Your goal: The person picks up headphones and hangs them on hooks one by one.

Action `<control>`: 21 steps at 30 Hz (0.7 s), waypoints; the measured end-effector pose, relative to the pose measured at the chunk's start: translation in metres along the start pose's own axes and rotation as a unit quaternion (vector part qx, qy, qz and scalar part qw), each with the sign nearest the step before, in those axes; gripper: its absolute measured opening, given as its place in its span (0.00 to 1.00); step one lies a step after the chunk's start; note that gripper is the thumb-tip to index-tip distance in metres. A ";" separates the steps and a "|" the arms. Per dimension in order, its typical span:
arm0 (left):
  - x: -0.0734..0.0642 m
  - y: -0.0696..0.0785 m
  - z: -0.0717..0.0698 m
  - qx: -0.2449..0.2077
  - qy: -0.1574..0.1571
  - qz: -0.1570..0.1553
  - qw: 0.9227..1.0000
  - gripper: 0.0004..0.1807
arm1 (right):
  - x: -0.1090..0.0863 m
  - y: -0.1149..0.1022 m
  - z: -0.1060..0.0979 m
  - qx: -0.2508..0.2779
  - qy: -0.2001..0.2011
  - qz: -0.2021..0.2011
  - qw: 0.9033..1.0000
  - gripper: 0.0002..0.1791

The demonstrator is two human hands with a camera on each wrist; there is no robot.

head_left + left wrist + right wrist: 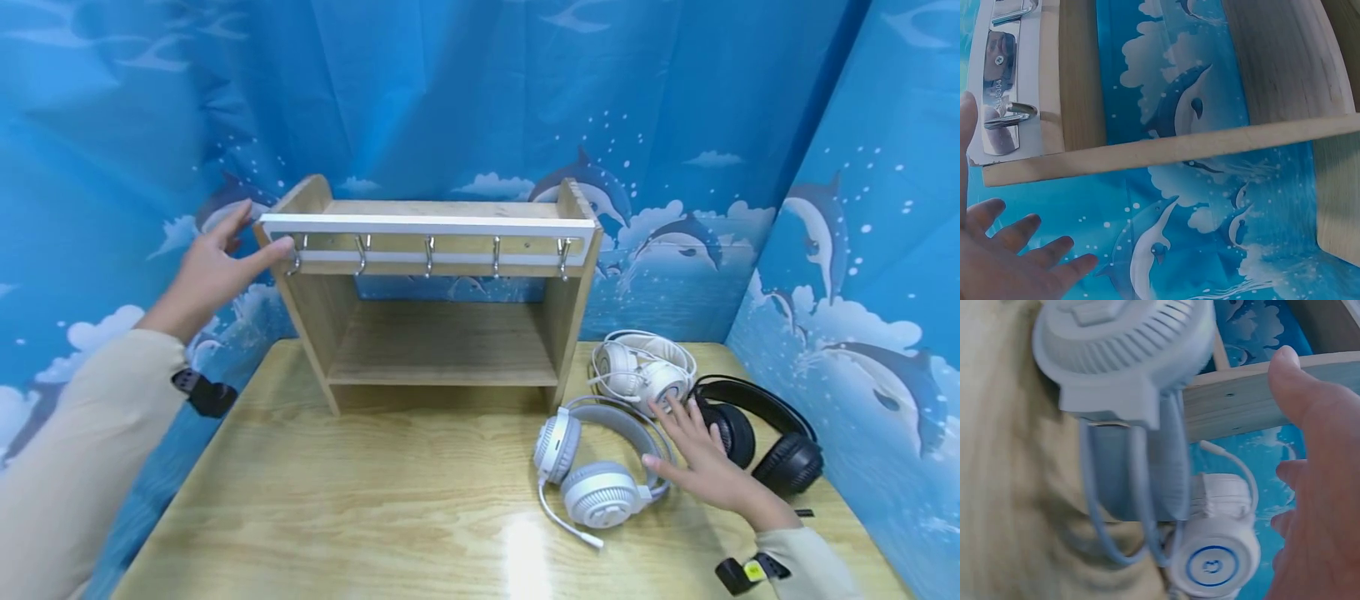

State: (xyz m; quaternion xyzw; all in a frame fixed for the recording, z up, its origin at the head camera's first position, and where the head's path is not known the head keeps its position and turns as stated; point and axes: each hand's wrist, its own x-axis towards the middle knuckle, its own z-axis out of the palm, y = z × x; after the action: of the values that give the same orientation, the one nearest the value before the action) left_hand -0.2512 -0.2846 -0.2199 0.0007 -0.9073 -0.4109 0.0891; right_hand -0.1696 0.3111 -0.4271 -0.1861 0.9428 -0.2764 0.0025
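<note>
My left hand (212,271) is at the left end of a wooden shelf (442,342), fingers spread beside its side panel. The thumb lies in front of the white rail (465,226) with several metal hooks (429,257); whether it touches is unclear. In the left wrist view the fingers (1044,255) stand apart from the panel. My right hand (708,468), fingers spread, is over the headphones on the right and holds nothing. Nearest it are a grey-white headset (600,493) with a microphone, black headphones (787,462), and white headphones (618,367) behind.
The shelf stands at the back of a wooden table (375,500). Blue dolphin-print curtains (450,100) hang behind and at the sides. The headphones lie close together right of the shelf, near the table's right edge.
</note>
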 end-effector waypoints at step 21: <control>0.011 0.009 0.009 -0.085 0.038 0.027 0.995 0.45 | -0.017 0.021 0.059 0.141 0.030 0.051 0.988 0.43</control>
State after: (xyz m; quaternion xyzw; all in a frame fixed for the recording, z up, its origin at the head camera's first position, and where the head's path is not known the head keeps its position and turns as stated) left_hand -0.2625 -0.2728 -0.2172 -0.0152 -0.8649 -0.4833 0.1345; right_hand -0.1547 0.3031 -0.4898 -0.1269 0.9023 -0.4118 0.0143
